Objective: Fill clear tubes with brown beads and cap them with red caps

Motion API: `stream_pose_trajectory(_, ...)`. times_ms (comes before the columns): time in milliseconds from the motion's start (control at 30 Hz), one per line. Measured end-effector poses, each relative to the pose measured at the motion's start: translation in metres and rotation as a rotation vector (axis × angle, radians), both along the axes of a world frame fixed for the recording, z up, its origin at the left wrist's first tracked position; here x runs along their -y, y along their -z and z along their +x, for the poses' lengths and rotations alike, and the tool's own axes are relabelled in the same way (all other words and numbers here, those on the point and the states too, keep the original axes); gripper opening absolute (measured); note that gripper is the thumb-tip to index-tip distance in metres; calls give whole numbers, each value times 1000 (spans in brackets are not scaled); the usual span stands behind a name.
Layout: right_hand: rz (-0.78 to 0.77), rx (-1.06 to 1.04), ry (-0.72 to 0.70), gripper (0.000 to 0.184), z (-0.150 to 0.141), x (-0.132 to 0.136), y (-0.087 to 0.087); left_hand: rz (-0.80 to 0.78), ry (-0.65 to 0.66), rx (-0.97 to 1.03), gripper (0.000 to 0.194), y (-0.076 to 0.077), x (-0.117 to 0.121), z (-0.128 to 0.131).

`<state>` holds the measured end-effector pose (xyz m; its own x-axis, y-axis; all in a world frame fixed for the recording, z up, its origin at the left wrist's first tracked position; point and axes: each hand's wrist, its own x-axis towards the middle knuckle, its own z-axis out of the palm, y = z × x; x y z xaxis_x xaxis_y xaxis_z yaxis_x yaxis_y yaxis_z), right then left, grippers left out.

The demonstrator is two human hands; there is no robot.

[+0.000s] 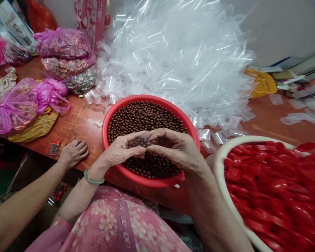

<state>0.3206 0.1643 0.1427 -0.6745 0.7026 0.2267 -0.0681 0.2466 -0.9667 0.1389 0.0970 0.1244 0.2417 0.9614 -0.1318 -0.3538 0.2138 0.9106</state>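
Observation:
Above a red basin (193, 136) of glossy brown beads (147, 115), both my hands meet around a small clear plastic container (141, 141) with brown beads inside. My left hand (120, 149), a green bead bracelet at its wrist, grips the container's left side between thumb and fingers. From the right, my right hand (177, 147) closes on its other end, thumb and fingertips pinched together. Whether a lid is on that end is hidden by the fingers.
A tall heap of clear plastic containers (173, 59) covers the table's back. A white tub (220, 157) of red caps (275, 185) stands at right. Another person's hand (75, 153) rests at left, near a filled, red-capped container (54, 148). Pink bags (18, 101) lie beyond.

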Motion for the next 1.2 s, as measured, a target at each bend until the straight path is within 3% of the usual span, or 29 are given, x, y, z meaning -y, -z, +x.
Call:
stream_pose_trajectory(200, -59, 38, 77, 33, 2, 5, -1, -11, -46, 22, 40, 8, 0, 1)
stream_pose_trajectory(300, 66, 205, 93, 36, 13, 1, -4, 34, -71, 47, 28, 4, 2, -3)
stream_pose_trajectory(367, 194, 323, 187, 34, 27, -7, -4, 74, -54, 37, 22, -1, 4, -7)
stream_pose_trajectory(433, 290, 407, 375, 28, 45, -23, -3, 122, 8, 40, 19, -7, 5, -9)
stream_pose_trajectory(533, 301, 579, 694, 20, 69, -58, 1, 203, 29, -1, 18, -10, 2, -2)
stream_pose_trajectory(600, 259, 684, 797, 15, 76, -84, 3, 226, -11, -106, 23, -6, -1, 5)
stream_pose_trajectory(667, 238, 733, 803, 11, 72, -111, 5, 248, -16, -234, 29, 0, -2, 3)
stream_pose_trajectory(733, 272, 751, 771, 10, 59, -135, 6, 301, -3, -327, 31, 10, 5, -19)
stream_pose_trajectory(800, 339, 769, 761, 10, 42, -157, 6, 359, -6, -397, 26, 27, 20, -62)
stream_pose_trajectory(867, 420, 794, 761, 11, 25, -177, 6, 398, -10, -477, 20, 53, 40, -115)
stream_pose_trajectory(900, 459, 809, 759, 14, 17, -186, 5, 536, -82, -616, 24, 68, 50, -141)
stream_pose_trajectory(967, 522, 849, 747, 21, 5, -201, 4, 655, -133, -929, 35, 101, 67, -179)
stream_pose_trajectory(1067, 563, 927, 717, 28, -8, -215, 5, 711, -114, -1180, 40, 138, 80, -202)
stream_pose_trajectory(1200, 547, 1023, 691, 27, -19, -213, 2, 720, -55, -1242, 39, 151, 82, -204)
